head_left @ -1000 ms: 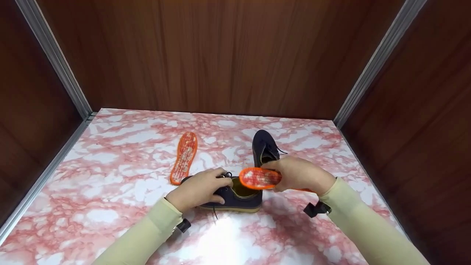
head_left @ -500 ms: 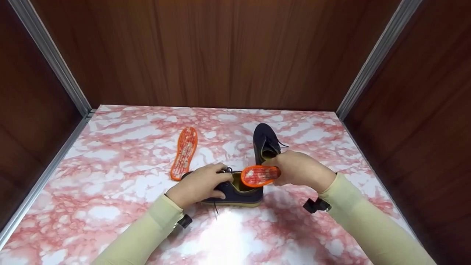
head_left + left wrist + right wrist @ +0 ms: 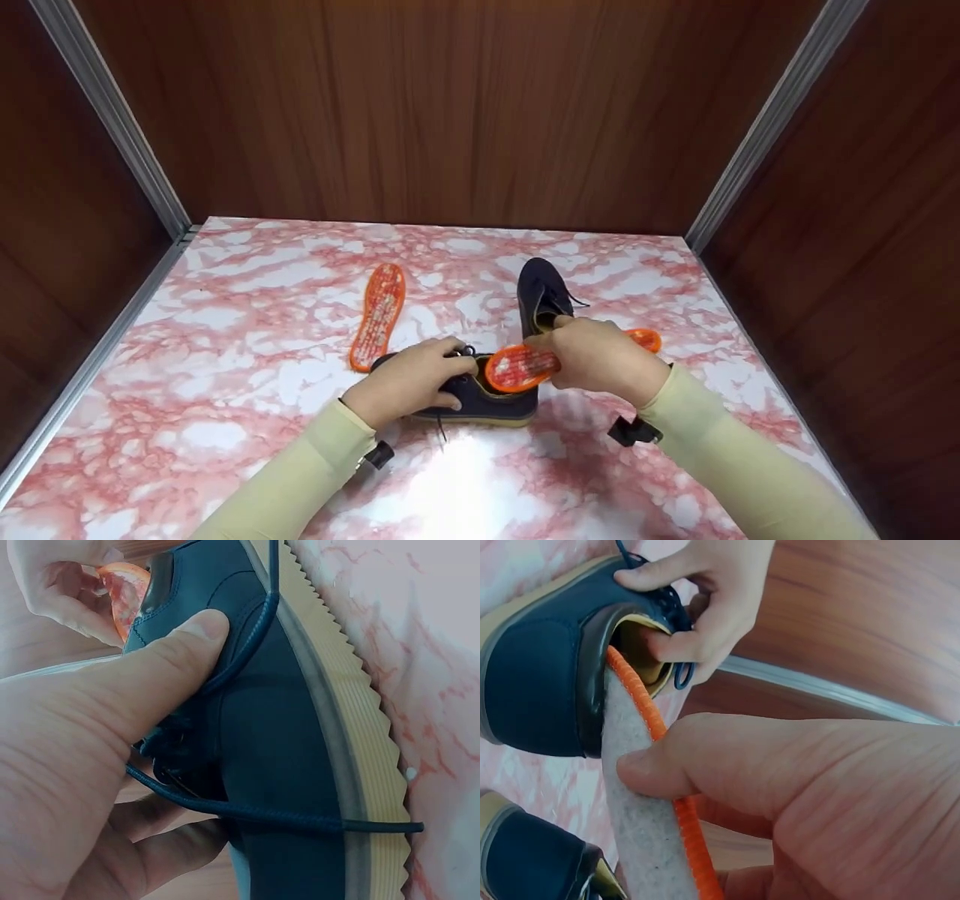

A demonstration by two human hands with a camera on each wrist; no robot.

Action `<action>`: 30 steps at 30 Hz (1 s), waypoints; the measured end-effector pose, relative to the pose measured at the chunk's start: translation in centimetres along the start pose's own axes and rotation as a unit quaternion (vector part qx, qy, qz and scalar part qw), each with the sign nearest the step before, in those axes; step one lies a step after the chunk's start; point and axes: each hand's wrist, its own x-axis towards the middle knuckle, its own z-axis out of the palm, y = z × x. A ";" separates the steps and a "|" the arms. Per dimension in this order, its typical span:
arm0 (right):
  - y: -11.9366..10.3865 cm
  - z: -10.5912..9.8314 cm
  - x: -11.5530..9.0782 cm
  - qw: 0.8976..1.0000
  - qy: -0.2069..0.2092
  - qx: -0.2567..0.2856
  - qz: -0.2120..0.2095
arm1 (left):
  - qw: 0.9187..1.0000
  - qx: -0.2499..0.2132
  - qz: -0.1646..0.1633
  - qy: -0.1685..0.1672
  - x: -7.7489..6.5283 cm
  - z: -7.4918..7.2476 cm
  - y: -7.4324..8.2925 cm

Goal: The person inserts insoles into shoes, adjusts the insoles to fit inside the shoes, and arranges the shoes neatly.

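Observation:
My left hand (image 3: 412, 379) grips a dark navy lace-up shoe (image 3: 495, 407) lying sideways on the pink-and-white marbled surface. In the left wrist view the thumb presses the shoe's side beside the laces (image 3: 262, 821); in the right wrist view a finger reaches into its yellow-lined opening (image 3: 637, 652). An orange-edged insole (image 3: 519, 369) is pinched in my right hand (image 3: 600, 358), thumb on its pale grey felt underside (image 3: 641, 817). Its front end is at the shoe's opening, and the other end shows behind the hand. How far the tip reaches inside is hard to tell.
A second navy shoe (image 3: 536, 283) stands just behind my right hand, toe pointing away. Another orange-edged insole (image 3: 379, 315) lies flat, left of the gripped shoe. Brown wood-grain panels (image 3: 435, 112) with grey metal corner strips enclose the back and sides.
The right hand has turned the insole, so its other end now shows to the right of the hand. The insole's front end sits lower at the shoe's opening. The left hand keeps its grip.

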 end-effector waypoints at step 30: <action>-1.4 1.9 0.5 0.996 0.049 0.001 -0.080 | 1.000 0.002 -0.012 -0.007 0.4 -0.1 0.5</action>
